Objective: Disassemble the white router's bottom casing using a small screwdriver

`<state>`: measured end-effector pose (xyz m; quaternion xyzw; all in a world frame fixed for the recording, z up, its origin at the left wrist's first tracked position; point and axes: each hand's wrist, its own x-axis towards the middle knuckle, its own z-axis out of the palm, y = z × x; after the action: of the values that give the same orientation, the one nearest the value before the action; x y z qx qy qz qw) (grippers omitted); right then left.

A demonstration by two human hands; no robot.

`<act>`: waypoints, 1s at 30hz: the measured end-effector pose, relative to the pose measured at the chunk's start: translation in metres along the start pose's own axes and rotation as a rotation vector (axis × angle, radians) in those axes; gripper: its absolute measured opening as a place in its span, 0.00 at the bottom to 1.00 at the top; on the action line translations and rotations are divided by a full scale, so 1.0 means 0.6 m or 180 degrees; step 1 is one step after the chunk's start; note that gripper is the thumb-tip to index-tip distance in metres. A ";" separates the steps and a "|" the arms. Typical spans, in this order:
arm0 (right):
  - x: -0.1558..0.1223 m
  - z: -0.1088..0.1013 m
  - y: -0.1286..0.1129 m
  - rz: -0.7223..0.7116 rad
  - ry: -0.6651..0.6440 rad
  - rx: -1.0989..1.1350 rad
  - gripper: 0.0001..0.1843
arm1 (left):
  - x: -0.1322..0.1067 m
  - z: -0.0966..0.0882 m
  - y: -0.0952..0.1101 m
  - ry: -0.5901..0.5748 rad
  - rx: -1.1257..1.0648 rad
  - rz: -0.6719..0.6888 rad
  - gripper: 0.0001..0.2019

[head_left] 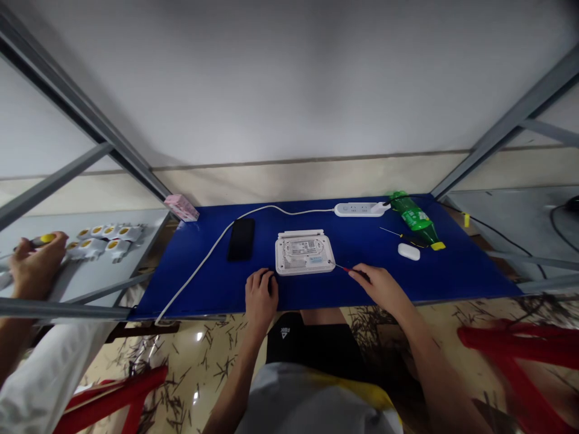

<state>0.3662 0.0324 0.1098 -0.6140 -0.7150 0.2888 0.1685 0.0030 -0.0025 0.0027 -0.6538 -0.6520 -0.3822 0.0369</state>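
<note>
A white router (304, 265) lies underside up on the blue table, with vent grids and a label showing. My right hand (377, 286) is closed around the red handle of a thin screwdriver (342, 268). The tip meets the router near its right lower corner. My left hand (261, 298) rests on the table just left of the router's lower left corner, apart from it. Its fingers bend loosely downward, the thumb stands off, and no object shows in it.
A black phone (241, 239) lies left of the router. Behind it are a white power strip (360, 209) and its cable. To the right are a green bottle (414, 217), a white case (409, 252) and another screwdriver (391, 232). A co-worker's hand (38, 265) is at far left, near several white plugs (93, 247).
</note>
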 end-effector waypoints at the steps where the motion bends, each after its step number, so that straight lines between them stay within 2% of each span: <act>1: 0.000 0.001 0.001 0.0017 -0.0005 0.0008 0.20 | 0.000 0.000 0.000 -0.0004 0.0003 0.0004 0.12; 7: 0.000 0.004 0.012 0.0037 -0.0060 0.0037 0.13 | -0.001 -0.001 0.000 -0.0021 0.0006 -0.0017 0.12; 17: -0.002 0.003 0.003 -0.0004 -0.0080 -0.0040 0.20 | 0.001 -0.004 0.002 -0.0049 0.0019 -0.0012 0.12; 22: -0.001 0.003 0.006 0.0084 -0.0075 0.0059 0.17 | -0.001 -0.002 0.000 -0.0055 0.0050 0.0002 0.12; 26: -0.003 0.002 0.002 0.0052 -0.0022 0.0006 0.12 | 0.000 -0.002 0.000 -0.0054 0.0060 -0.0007 0.13; 30: -0.008 0.001 -0.006 0.0050 -0.0009 -0.0050 0.15 | 0.001 -0.005 0.003 -0.0074 0.0050 -0.0034 0.13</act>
<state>0.3639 0.0274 0.1121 -0.6205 -0.7126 0.2854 0.1603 0.0030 -0.0036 0.0058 -0.6544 -0.6589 -0.3697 0.0324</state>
